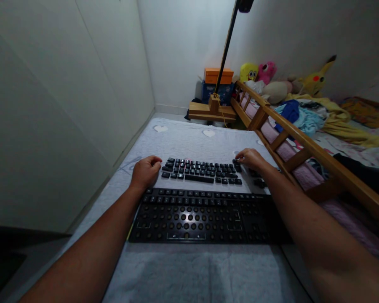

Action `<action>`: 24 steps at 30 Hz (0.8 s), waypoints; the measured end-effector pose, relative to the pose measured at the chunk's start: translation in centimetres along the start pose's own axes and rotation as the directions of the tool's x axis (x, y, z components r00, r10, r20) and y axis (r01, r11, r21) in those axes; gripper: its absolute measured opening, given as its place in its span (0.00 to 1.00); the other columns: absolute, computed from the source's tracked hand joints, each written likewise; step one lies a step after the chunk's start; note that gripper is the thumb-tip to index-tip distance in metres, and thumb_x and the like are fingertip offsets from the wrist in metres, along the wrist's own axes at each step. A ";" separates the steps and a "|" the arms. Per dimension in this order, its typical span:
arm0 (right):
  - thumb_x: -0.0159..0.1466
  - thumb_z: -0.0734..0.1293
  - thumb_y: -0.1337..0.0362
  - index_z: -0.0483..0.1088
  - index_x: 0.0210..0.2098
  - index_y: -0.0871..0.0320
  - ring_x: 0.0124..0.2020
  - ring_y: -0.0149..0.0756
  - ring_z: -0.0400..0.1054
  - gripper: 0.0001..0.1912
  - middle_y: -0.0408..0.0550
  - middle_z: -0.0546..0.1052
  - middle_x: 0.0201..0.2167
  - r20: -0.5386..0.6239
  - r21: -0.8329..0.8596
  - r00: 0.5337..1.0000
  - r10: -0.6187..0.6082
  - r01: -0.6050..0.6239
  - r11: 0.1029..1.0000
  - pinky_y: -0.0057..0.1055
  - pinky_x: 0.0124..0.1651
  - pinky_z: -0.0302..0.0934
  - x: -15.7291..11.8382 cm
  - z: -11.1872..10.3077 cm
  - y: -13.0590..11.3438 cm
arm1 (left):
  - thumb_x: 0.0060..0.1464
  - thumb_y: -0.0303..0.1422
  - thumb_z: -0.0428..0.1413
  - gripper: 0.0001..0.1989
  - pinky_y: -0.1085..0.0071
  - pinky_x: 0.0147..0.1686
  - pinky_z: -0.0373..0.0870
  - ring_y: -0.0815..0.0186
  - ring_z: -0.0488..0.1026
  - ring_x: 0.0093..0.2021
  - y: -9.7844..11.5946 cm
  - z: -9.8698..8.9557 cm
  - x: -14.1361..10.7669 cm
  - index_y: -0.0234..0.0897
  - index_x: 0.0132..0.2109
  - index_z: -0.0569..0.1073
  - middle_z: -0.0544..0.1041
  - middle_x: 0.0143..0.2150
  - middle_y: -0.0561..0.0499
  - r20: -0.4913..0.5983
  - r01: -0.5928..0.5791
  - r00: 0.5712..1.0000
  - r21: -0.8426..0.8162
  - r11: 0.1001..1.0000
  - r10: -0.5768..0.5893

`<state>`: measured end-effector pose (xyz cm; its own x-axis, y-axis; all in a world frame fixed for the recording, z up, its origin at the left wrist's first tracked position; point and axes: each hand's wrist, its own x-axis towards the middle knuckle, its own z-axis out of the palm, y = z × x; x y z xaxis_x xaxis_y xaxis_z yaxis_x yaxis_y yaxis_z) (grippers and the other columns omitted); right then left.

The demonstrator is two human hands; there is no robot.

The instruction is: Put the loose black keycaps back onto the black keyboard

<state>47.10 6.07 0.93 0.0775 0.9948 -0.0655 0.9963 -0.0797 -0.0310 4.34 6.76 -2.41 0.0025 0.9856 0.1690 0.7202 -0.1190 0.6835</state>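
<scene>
A black keyboard base (189, 219) lies across the cloth. Its two upper rows still carry keys, while the lower rows and the number pad show bare round key seats. Beyond it, loose black keycaps (202, 168) are laid out in keyboard order, with the long space bar (199, 179) in their front row. My left hand (147, 171) rests at the left end of these rows, fingers curled closed; whatever they may hold is hidden. At the right end, my right hand (251, 159) pinches a keycap (235, 161) in the back row. More loose keycaps (259, 182) lie partly behind my right forearm.
A light cloth with heart patterns (177, 139) covers the surface. A wooden bed rail (290, 130) runs along the right, with clothes and plush toys behind. A pole on a wooden stand (212, 110) and an orange box (218, 75) are at the back. A cable (295, 271) trails from the base.
</scene>
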 end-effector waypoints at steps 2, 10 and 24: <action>0.58 0.70 0.65 0.81 0.41 0.51 0.44 0.40 0.74 0.12 0.46 0.83 0.40 0.019 -0.002 1.000 -0.008 0.008 1.000 0.29 0.45 0.64 0.3 0.0 0.0 | 0.49 0.37 0.50 0.17 0.67 0.42 0.69 0.59 0.77 0.38 0.0 0.0 0.0 0.36 0.40 0.80 0.82 0.38 0.47 0.001 -0.005 1.000 0.001 1.000 0.005; 0.59 0.68 0.67 0.82 0.39 0.50 0.40 0.36 0.75 0.12 0.43 0.83 0.37 0.094 0.017 0.995 -0.036 0.034 0.999 0.26 0.42 0.63 1.3 0.3 0.2 | 0.48 0.38 0.50 0.17 0.67 0.42 0.69 0.59 0.77 0.39 0.1 -0.1 0.0 0.36 0.40 0.80 0.82 0.38 0.47 0.001 0.006 1.000 -0.009 1.000 -0.006; 0.61 0.65 0.69 0.81 0.39 0.55 0.43 0.39 0.74 0.12 0.50 0.82 0.39 0.133 0.006 0.988 -0.076 0.076 0.997 0.28 0.46 0.62 1.3 0.2 -0.1 | 0.49 0.38 0.50 0.17 0.65 0.43 0.69 0.59 0.77 0.39 0.1 -0.1 -0.1 0.37 0.40 0.80 0.82 0.39 0.46 0.003 0.007 1.000 -0.007 1.000 -0.007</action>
<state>47.10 7.30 0.60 -0.0040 0.9809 -0.1947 0.9991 -0.0041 -0.0414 4.31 6.68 -2.30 -0.0008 0.9868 0.1620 0.7155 -0.1126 0.6895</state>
